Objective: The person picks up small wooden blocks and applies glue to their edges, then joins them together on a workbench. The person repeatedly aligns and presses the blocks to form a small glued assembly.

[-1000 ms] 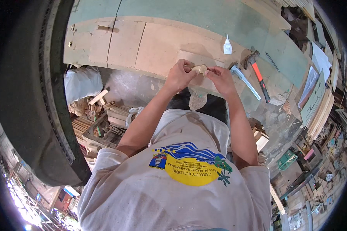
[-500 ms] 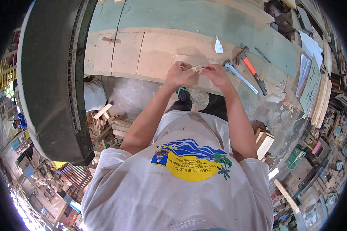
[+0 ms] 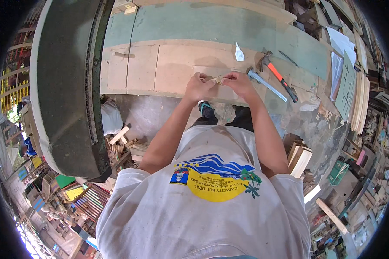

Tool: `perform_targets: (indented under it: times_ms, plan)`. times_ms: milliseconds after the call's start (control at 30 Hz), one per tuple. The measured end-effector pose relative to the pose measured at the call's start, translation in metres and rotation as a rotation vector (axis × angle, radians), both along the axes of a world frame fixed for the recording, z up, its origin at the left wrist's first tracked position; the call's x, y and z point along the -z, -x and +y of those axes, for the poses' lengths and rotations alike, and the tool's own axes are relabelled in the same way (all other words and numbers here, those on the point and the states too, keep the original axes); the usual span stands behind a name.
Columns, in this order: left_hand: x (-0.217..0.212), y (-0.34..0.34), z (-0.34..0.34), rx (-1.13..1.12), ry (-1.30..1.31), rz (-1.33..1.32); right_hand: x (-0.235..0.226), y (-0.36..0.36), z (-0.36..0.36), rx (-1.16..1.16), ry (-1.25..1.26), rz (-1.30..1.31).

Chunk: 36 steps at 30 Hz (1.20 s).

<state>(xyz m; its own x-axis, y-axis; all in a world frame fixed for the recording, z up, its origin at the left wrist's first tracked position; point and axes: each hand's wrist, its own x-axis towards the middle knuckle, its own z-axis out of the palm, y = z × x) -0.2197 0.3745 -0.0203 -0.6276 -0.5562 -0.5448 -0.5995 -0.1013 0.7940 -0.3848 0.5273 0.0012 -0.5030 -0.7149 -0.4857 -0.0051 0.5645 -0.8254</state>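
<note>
Over the near edge of the workbench (image 3: 177,60), both hands meet at a small pale wooden piece (image 3: 217,80). My left hand (image 3: 199,88) grips its left end between thumb and fingers. From the other side, my right hand (image 3: 240,84) pinches at its right end, where fingertips partly hide it. The piece is too small to make out its exact shape. Beyond the right hand stands a small white glue bottle (image 3: 239,53) with a pointed nozzle. Right of that hand lie a caliper-like tool (image 3: 268,85) and a claw hammer (image 3: 279,74) with an orange and black handle.
A large dark machine arm (image 3: 67,90) with a ruled edge hangs over the left side. A thin dark pencil-like stick (image 3: 288,58) lies beyond the hammer. Paper sheets (image 3: 342,43) and wood strips (image 3: 359,103) sit at the right. Wood offcuts (image 3: 299,157) are piled on the floor.
The view has shifted slightly, so bench and tools appear a little further left. Both hands stay on the wooden piece; the right fingers now cover more of its right end.
</note>
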Motion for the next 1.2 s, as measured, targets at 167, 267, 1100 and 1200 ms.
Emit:
perform_targets:
  times_ms: [167,267,1100,1200]
  plan:
    - [-0.014,0.004,0.004,-0.005,0.006,0.003,0.006,0.001,0.002,0.014,-0.002,0.01]
    - [-0.012,0.002,0.003,0.003,-0.012,-0.009,0.001,0.0,0.001,0.015,-0.023,0.031]
    - [-0.033,-0.068,0.006,0.28,0.846,-0.137,0.011,0.031,-0.011,0.299,-0.19,0.587]
    - [-0.027,-0.066,0.003,0.438,0.948,-0.084,0.04,0.001,0.037,0.366,-0.159,0.459]
